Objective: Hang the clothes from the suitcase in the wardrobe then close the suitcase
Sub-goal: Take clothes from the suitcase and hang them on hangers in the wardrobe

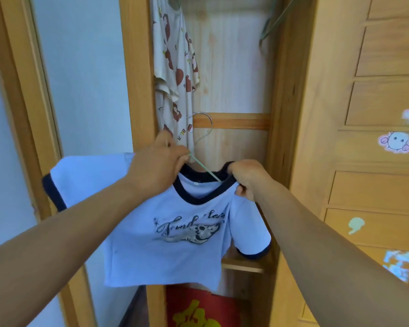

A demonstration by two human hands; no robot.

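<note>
We held a light blue T-shirt (165,237) up at the centre of the frame, in front of the open wooden wardrobe (232,74). The shirt had a navy collar, navy sleeve cuffs and a dark printed graphic with script lettering across the chest. Our left hand (161,166) was curled closed just left of centre, gripping the shirt's left shoulder together with a wire hanger (202,135). The hanger's metal hook rose above that hand, and its pale green arm ran down to the right into the neck opening. Our right hand (247,178) was also curled closed, its fingers pinching the right side of the navy collar. The shirt's left sleeve stuck out toward the left of the frame, while the right sleeve drooped below our right forearm.

In the upper centre, inside the wardrobe, a cream T-shirt (175,67) printed with brown bears hung against the left wall. A green hanger (273,22) hung empty at the upper right of the opening. Below the blue shirt, a wooden shelf (243,265) showed, and under it a red item with yellow characters (198,310) at the bottom centre. On the right of the frame stood a panelled wardrobe door (373,147) with cartoon stickers on it.
</note>
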